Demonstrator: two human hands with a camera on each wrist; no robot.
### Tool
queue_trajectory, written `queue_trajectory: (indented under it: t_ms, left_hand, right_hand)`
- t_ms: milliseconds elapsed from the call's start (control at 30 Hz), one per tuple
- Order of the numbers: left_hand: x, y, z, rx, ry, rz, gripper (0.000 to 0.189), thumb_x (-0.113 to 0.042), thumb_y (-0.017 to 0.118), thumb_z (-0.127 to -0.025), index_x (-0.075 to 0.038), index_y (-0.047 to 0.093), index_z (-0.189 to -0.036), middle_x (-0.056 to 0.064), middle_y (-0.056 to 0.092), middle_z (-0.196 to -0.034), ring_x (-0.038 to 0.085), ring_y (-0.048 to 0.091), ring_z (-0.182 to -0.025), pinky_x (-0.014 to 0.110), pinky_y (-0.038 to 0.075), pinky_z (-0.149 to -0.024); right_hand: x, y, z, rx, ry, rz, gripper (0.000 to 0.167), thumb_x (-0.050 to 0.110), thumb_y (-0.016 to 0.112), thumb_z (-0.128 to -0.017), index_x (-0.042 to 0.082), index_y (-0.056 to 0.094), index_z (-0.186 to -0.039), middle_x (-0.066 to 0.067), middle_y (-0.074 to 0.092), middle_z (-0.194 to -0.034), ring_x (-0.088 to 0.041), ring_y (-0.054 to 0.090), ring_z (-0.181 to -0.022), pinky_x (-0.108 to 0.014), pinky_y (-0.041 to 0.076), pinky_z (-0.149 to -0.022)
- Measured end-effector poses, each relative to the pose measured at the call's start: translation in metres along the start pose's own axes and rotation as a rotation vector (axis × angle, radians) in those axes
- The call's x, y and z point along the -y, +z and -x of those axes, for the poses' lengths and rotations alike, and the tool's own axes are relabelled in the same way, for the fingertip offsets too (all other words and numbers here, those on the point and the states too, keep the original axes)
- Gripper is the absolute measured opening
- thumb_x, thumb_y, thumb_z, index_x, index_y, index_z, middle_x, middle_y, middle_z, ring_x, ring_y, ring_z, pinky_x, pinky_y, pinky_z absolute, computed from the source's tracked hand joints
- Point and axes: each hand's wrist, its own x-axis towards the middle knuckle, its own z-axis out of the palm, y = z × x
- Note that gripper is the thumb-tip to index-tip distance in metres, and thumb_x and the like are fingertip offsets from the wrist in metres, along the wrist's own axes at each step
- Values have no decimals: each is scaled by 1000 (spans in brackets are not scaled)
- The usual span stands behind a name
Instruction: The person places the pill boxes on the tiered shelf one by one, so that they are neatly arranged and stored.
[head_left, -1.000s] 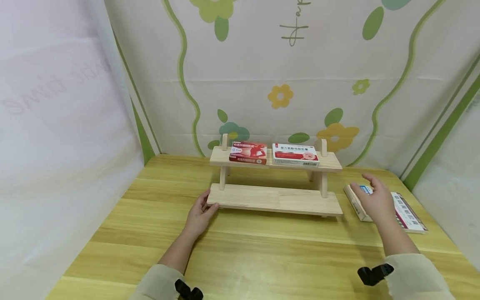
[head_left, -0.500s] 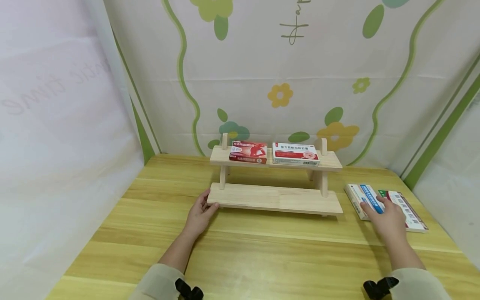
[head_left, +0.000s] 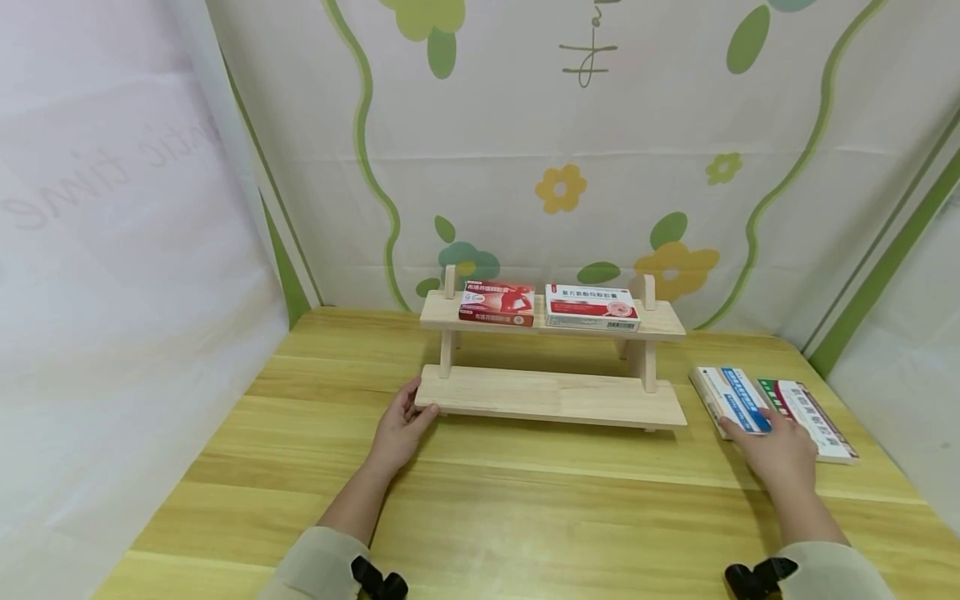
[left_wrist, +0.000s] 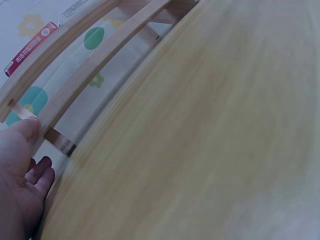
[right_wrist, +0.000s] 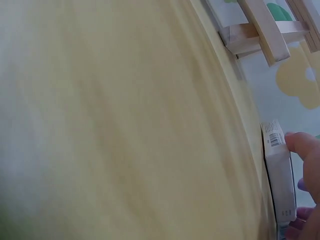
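Observation:
A two-tier wooden display shelf (head_left: 551,395) stands at the back of the table. My left hand (head_left: 398,434) grips the left end of its lower board, thumb against the front edge; in the left wrist view the other fingers (left_wrist: 44,179) curl below. At the right, my right hand (head_left: 783,454) pinches the near end of a white and blue medicine box (head_left: 731,396), its thumb (right_wrist: 299,144) on one side and fingers across. The box lies flat, close to the tabletop. Beside it lies a white, green and maroon medicine box (head_left: 817,421), partly covered by that hand.
On the upper board sit a red medicine box (head_left: 497,303) and a white and red medicine box (head_left: 592,307). Behind the wooden table (head_left: 525,517) hangs a flower-printed curtain (head_left: 480,167), with more white cloth (head_left: 120,333) along both sides.
My right hand has come down from above the white and blue box and taken hold of its near end. The left hand has stayed on the shelf.

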Motion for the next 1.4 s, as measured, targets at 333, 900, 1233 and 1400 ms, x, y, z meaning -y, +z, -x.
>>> queue_trajectory:
  t_ms: [333,900,1233,1400]
  left_hand:
    - [2,0,1,2,18,-28,66,-17,62,-97,-4,28,-152,19,35,-156,33,36,-144,50,31,-119]
    - [0,0,1,-2,8,-9,66,-16,62,-98,-4,27,-153,19,34,-157,32,34,-145,49,29,-120]
    - [0,0,1,3,10,-7,67,-17,62,-97,-4,27,-153,18,34,-157,32,34,-145,49,29,-119]
    - [1,0,1,7,15,-8,67,-18,62,-97,-3,28,-152,20,35,-156,33,34,-145,50,29,-119]
  right_hand:
    - [-5,6,2,11,20,-3,103,68,52,-89,-8,19,-151,-49,14,-143,-62,21,-129,-72,32,-102]
    - [4,-8,14,-74,38,-130,100,66,53,-89,-2,20,-154,-46,9,-148,-61,24,-130,-70,32,-104]
    - [19,-35,31,-142,-84,-147,92,59,57,-91,0,25,-153,-43,16,-149,-57,31,-127,-65,39,-87]
    - [32,-47,40,-184,-153,-170,87,55,61,-90,-1,31,-151,-42,22,-148,-55,36,-121,-50,40,-76]
